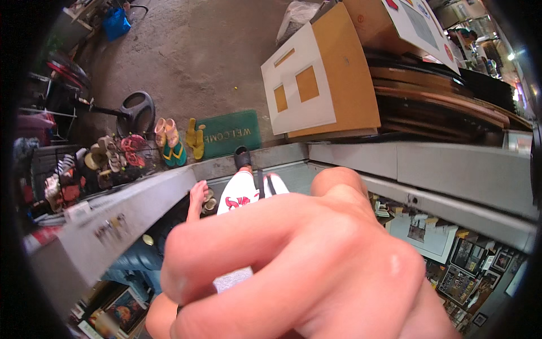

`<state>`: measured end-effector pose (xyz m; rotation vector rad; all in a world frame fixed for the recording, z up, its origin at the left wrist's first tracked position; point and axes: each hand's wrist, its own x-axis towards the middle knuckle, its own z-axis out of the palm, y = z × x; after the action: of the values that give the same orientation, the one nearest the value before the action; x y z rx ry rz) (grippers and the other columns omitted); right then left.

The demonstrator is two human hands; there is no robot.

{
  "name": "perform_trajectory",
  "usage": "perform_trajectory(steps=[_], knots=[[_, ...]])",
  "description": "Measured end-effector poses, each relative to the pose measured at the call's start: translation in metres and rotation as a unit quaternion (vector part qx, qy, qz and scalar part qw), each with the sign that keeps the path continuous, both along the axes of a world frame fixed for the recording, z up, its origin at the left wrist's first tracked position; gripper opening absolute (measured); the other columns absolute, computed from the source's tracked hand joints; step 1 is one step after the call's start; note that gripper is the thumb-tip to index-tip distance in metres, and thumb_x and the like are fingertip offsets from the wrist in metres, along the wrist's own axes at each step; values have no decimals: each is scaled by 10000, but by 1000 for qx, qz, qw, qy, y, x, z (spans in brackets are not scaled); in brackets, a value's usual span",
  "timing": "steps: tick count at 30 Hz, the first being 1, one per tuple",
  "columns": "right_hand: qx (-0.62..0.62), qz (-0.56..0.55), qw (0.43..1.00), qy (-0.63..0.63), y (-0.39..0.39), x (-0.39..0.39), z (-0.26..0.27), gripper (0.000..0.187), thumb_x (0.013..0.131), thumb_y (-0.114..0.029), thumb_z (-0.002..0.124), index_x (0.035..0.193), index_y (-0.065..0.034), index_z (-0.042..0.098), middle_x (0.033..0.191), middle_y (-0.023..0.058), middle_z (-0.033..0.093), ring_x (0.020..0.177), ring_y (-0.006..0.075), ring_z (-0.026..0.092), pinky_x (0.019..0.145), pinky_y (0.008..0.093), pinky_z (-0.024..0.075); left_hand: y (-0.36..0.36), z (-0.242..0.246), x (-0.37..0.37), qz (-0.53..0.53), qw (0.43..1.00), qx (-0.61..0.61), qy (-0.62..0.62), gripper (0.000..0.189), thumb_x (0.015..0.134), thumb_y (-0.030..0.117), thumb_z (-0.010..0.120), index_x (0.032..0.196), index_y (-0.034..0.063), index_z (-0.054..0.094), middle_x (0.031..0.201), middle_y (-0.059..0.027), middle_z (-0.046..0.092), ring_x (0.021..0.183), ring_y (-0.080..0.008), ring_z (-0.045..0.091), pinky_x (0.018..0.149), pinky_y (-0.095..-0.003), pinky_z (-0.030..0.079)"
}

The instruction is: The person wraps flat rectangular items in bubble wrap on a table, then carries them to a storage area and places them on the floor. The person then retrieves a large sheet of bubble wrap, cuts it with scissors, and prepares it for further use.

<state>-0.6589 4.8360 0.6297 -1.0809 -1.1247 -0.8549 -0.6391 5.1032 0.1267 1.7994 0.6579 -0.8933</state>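
Observation:
My right hand (322, 250) fills the lower middle of the view, very near the camera. Its fingers are bent, and whether anything lies between them is hidden. Beyond it, at the left, my left hand (198, 195) hangs low near the grey door frame (144, 212) with nothing visible in it. White trousers (237, 190) with a red print show past the right hand. A foot in a dark slipper (242, 156) rests by the raised grey sill (271, 157). A small patch of grey cloth (233, 279) appears between the right hand's fingers.
Past the sill lies a green doormat (233, 133) bearing writing, beside yellow slippers (194, 140), green flip-flops (174, 153) and a shoe rack (106, 161). A fan base (137, 111) stands behind. At right, a cardboard sheet (345, 76) leans against stacked boards (423, 101). Framed pictures (461, 271) hang lower right.

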Motion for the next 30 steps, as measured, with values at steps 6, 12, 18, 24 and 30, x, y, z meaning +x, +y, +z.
perform_trajectory(steps=[6,12,18,24,30], knots=[[42,-14,999,-13,-73,130,10,407,796,10,676,1188,-56,588,936,108,672,849,186,645,773,294,493,-71,58,179,-11,1000,-15,-22,431,872,424,611,1199,142,611,957,10,650,801,-96,587,658,-281,427],[52,-17,998,-34,-161,274,-18,383,792,2,686,1160,-56,596,923,99,673,833,180,648,754,288,497,-128,-3,301,-12,1000,15,1,343,887,358,610,1154,145,625,858,43,612,646,-47,530,498,-205,379],[57,-14,998,-31,-252,441,-31,360,787,-7,695,1132,-57,603,910,90,675,817,175,651,736,282,501,-153,-104,392,81,993,-76,48,370,888,281,606,1158,29,622,1010,-77,670,814,-174,625,696,-318,508],[51,-40,998,-9,-347,609,-42,337,783,-16,705,1103,-58,610,898,82,677,801,170,655,717,276,505,-177,-190,533,-198,972,125,9,397,894,306,570,1211,74,625,1121,-122,670,1052,-193,610,932,-331,455],[40,-226,950,210,-483,775,-131,314,778,-25,714,1075,-58,618,885,73,679,784,165,658,699,270,509,-288,-167,770,-88,995,-24,50,392,876,347,609,1186,109,624,1043,-77,673,897,-190,629,739,-333,496]])
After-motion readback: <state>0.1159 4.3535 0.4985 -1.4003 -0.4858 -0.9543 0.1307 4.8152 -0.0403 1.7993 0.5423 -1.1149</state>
